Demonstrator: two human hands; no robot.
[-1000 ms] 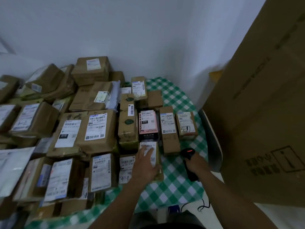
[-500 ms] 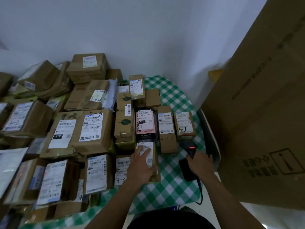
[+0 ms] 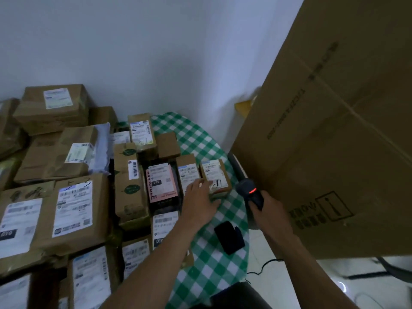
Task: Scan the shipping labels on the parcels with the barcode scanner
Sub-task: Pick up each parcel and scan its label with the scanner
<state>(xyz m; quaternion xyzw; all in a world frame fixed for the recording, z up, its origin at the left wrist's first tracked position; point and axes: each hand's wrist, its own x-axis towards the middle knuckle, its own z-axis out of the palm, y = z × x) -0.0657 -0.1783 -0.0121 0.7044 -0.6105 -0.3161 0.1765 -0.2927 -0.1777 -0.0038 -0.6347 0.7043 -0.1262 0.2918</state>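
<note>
Parcels [image 3: 78, 208] crowd the left and middle of the frame, labels up, on the green-check surface [image 3: 211, 275]. Left hand [image 3: 199, 198] lies flat with fingers straight against the near edge of a small box [image 3: 214, 175] at centre right, fingertips seemingly on its label. Right hand [image 3: 266, 205] is wrapped round the scanner [image 3: 248, 189], red light glowing, just right of that box. Black object [image 3: 229, 237] sits below them. Big carton [image 3: 334, 130] fills the right.
</note>
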